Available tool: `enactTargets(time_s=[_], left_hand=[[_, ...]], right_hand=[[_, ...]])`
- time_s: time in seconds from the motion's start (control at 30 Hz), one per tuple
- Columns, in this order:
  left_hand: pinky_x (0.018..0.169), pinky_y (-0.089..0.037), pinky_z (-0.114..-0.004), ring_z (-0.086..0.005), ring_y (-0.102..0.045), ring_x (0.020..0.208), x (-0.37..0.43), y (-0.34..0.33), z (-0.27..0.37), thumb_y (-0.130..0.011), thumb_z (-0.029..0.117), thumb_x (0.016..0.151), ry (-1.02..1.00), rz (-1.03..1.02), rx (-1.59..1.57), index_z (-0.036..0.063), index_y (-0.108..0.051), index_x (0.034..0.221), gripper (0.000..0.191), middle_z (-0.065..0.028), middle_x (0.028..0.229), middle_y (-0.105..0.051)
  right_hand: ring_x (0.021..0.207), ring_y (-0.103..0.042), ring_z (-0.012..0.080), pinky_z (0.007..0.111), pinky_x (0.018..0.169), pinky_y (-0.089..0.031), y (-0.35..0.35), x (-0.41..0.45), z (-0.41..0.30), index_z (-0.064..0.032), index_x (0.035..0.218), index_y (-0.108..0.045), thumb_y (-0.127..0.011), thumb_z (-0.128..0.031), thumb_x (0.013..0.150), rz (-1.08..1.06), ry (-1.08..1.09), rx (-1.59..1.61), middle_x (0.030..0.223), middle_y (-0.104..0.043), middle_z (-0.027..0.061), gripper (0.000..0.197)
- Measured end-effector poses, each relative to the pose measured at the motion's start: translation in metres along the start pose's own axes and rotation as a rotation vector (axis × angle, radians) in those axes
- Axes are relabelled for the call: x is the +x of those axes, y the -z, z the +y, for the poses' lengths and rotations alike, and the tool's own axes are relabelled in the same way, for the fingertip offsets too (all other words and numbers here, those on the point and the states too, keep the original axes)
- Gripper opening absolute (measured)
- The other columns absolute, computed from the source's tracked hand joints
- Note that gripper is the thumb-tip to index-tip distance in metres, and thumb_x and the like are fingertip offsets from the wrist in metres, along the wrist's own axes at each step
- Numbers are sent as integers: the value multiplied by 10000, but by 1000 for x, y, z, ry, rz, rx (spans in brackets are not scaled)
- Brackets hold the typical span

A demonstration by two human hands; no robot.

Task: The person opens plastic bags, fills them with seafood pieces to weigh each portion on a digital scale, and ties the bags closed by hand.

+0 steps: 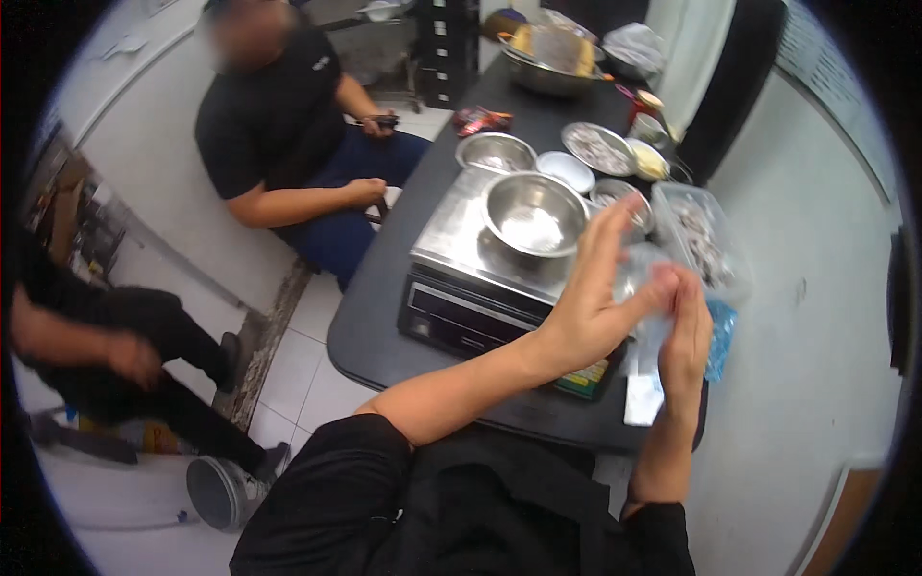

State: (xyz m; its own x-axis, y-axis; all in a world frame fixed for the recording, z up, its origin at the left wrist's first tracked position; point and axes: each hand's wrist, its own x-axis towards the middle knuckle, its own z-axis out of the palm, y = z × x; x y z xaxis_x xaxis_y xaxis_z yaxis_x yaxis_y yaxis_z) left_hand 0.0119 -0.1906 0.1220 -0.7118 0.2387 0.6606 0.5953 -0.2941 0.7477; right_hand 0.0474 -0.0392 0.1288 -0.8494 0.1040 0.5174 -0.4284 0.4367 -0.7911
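My left hand (594, 291) is raised over the right side of a metal-topped weighing scale (450, 230), its fingers spread and blurred. My right hand (684, 338) stands upright beside it, fingers together, the fingertips close to my left thumb; whether they touch is hard to tell. Neither hand shows anything in its grasp. A steel bowl (536, 214) sits on the scale. Behind my hands are a clear plastic bag (648, 338) and a small steel bowl (623, 198). A clear plastic tub (695, 237) with greyish pieces stands to the right, above a blue packet (720, 340).
More bowls, a white dish (565, 171) and an oval tray of pieces (599, 147) stand farther back on the black table (374, 309). A large steel basin (551, 75) is at the far end. One person (288, 144) sits left of the table; another (108, 345) is near a bucket (216, 493).
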Motion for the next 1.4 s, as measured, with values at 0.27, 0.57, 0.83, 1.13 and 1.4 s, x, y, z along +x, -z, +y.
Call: enactTargets(time_s=[0.27,0.57,0.83,1.13,1.4], left_hand=[[733,-520,-270,-133,-619,801,-5,23,-7,-720,63,856,433,-300,-307,-3,-621,1196,359,-47,959,-635],[769,-513,-283,-124,-608,882,-1,31,-9,-624,-30,880,146,37,-34,-23,-603,1023,145,-49,1006,-580],[719,-471,-266,-113,-546,843,-15,27,0,-637,40,904,302,-198,-637,43,-484,1190,324,-36,975,-537],[662,-454,-241,-81,-555,760,-23,30,-38,-537,125,1003,286,198,-99,-2,-578,1052,142,-41,857,-622],[609,-400,-212,-58,-510,695,-34,47,-30,-631,72,905,279,36,-523,52,-506,1176,299,-9,841,-566]], right_hand=[[686,-415,75,222,685,-399,2,-13,-12,-3,1072,-621,-634,-10,909,-70,44,66,760,-495,-16,164],[700,-418,78,197,646,-358,12,-28,-2,-14,1093,-608,-762,0,801,63,69,-45,811,-468,-22,330],[802,-525,106,242,722,-435,25,-33,53,-19,1044,-592,-628,-75,934,72,-118,182,889,-551,14,128],[796,-533,95,267,740,-455,9,-30,13,-13,1198,-519,-677,-46,858,-175,-185,511,883,-545,6,376],[743,-573,87,234,732,-466,-5,-11,41,-29,1211,-547,-583,27,904,45,-198,164,912,-649,65,313]])
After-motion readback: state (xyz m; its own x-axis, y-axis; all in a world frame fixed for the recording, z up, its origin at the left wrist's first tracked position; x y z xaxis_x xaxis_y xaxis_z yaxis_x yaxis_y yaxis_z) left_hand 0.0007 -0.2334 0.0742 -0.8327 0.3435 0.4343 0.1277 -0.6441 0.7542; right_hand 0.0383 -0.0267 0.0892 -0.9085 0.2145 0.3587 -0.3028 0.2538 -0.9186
